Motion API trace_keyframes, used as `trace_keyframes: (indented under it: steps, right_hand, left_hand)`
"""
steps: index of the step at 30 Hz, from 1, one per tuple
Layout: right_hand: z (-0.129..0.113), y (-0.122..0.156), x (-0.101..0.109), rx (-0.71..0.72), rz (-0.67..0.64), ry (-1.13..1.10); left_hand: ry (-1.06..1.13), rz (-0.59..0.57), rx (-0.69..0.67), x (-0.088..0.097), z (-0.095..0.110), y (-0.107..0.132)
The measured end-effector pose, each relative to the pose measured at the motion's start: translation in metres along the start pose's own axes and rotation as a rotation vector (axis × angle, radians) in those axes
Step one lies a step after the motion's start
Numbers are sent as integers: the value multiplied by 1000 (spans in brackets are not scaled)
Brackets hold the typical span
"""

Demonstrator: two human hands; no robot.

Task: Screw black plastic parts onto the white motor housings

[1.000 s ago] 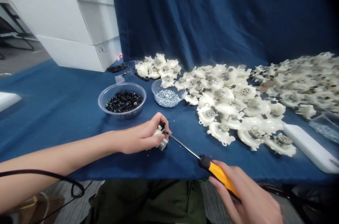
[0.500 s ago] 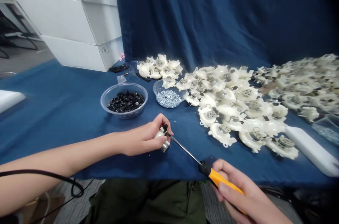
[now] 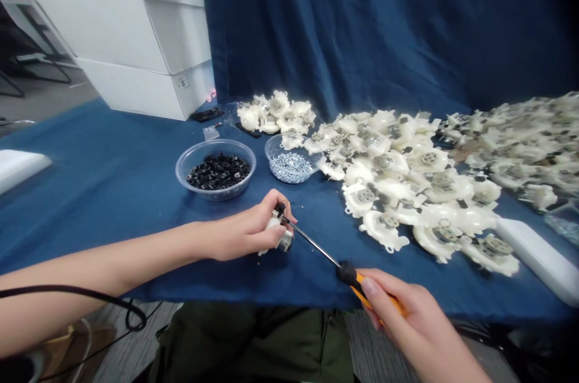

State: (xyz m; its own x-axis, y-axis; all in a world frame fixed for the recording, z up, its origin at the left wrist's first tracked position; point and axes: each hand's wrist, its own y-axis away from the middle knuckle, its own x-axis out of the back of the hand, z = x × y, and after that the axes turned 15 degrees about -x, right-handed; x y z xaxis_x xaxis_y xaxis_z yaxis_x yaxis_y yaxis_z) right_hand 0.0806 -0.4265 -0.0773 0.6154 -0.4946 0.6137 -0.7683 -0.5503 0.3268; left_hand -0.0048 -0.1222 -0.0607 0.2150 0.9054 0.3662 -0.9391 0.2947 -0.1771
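Note:
My left hand (image 3: pixel 253 227) is closed around a small white plastic housing (image 3: pixel 284 240) with a black piece (image 3: pixel 280 209) at its top. Fingers cover much of the housing. In my right hand (image 3: pixel 402 310) is a screwdriver (image 3: pixel 347 273) with an orange and black handle. Its metal shaft slants up to the left, and the tip meets the housing beside the black piece. Whether a screw sits at the tip is too small to tell. Beyond my left hand stand a clear bowl of black parts (image 3: pixel 217 195) and a clear bowl of small silver screws (image 3: pixel 292 178).
Many white plastic housings (image 3: pixel 393 190) are heaped across the right and back of the blue cloth-covered table (image 3: pixel 113 172). White boxes (image 3: pixel 117 27) are stacked at the back left. A white block (image 3: pixel 538 259) lies at the right, and a black cable (image 3: pixel 72 292) crosses my left forearm.
My right hand has shifted its grip on the screwdriver handle, now wrapped nearer the shaft. The housing in my left hand has tilted slightly. The whole view has moved a little.

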Motion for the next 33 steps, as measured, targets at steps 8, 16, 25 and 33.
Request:
trace_keyframes:
  steps: [8,16,25,33]
  right_hand:
    - [-34,-7,39,-623,-453,-405]
    - [-1,-7,30,-177,-76,-86]
    - [31,-14,9,669,520,508]
    - [11,-19,20,53,31,142]
  left_hand:
    - [3,-92,17,1,7,-1]
    - [-16,68,54,-13,7,-4]
    - [-162,105,101,-20,11,-8]
    - [-210,50,8,-15,5,-6]
